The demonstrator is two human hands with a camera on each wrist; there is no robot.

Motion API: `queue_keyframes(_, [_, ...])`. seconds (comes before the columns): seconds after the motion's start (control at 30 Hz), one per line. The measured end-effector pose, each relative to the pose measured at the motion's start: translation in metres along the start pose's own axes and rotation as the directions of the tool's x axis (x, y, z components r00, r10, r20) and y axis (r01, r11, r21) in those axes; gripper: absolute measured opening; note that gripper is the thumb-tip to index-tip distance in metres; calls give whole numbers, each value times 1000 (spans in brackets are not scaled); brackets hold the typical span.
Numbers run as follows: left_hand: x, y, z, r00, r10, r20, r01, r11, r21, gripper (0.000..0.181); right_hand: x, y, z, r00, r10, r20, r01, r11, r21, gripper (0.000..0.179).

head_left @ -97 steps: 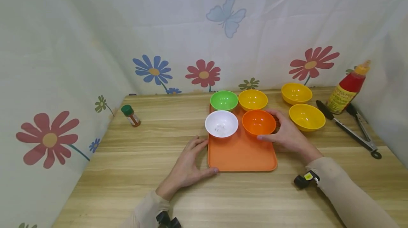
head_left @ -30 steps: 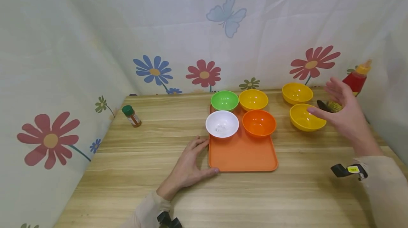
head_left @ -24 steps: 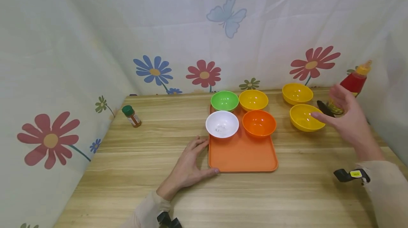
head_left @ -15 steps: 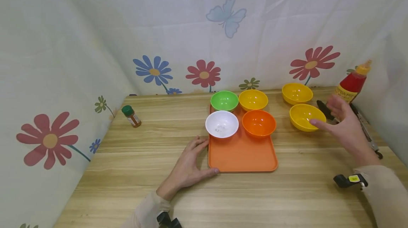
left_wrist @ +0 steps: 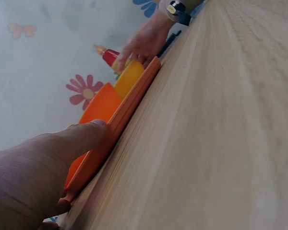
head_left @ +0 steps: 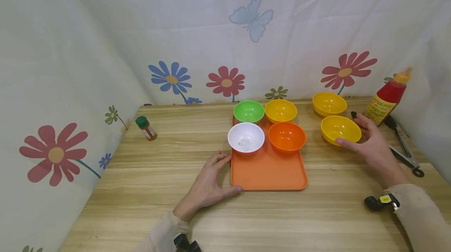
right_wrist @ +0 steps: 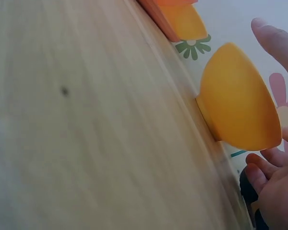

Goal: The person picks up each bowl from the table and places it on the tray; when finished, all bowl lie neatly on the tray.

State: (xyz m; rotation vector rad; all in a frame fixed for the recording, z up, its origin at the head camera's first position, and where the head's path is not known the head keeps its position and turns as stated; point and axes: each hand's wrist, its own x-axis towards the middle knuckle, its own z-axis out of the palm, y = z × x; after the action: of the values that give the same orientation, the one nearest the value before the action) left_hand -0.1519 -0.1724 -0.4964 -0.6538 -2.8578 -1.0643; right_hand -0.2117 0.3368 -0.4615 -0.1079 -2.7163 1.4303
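My left hand [head_left: 208,187] lies at the front left corner of an orange tray [head_left: 269,173], thumb on its front edge and fingers along its left side. The thumb [left_wrist: 93,129] rests on the rim in the left wrist view. Around the front yellow bowl [head_left: 340,130], right of the tray, my right hand [head_left: 375,148] is spread, thumb at the near side and fingers at the right. In the right wrist view the thumb [right_wrist: 278,43] stands off that bowl [right_wrist: 237,100], other fingers close by its rim. On the tray stand green [head_left: 248,112], yellow [head_left: 280,111], white [head_left: 246,137] and orange [head_left: 287,137] bowls.
Behind the front yellow bowl stands another yellow bowl [head_left: 329,104]. A red sauce bottle [head_left: 385,97] and black-tipped tongs [head_left: 405,158] are at the right, close to the right hand. A green-capped spice jar [head_left: 146,128] stands at the left. A flowered curtain [head_left: 197,29] closes off the back.
My right hand has left the orange bowl, gone right towards the sauce bottle, then come down and left to the front yellow bowl. The left hand stays at the tray.
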Motion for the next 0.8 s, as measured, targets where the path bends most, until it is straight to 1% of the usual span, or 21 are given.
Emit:
queue_keyframes(0.23, [0, 1, 0, 1000, 21, -16, -21, 1000, -7, 108, 0, 4, 2, 999, 41, 24, -41, 999, -3, 122])
queue_keyframes(0.33, [0, 1, 0, 1000, 23, -16, -23, 1000, -14, 108, 0, 6, 3, 999, 38, 27, -38, 999, -4, 121])
queue_keyframes(0.57, [0, 1, 0, 1000, 18, -11, -18, 1000, -9, 109, 1, 12, 3, 998, 44, 33, -42, 998, -42, 123])
queue_keyframes(0.8, [0, 1, 0, 1000, 8, -3, -8, 1000, -5, 110, 0, 12, 4, 999, 41, 32, -40, 998, -38, 122])
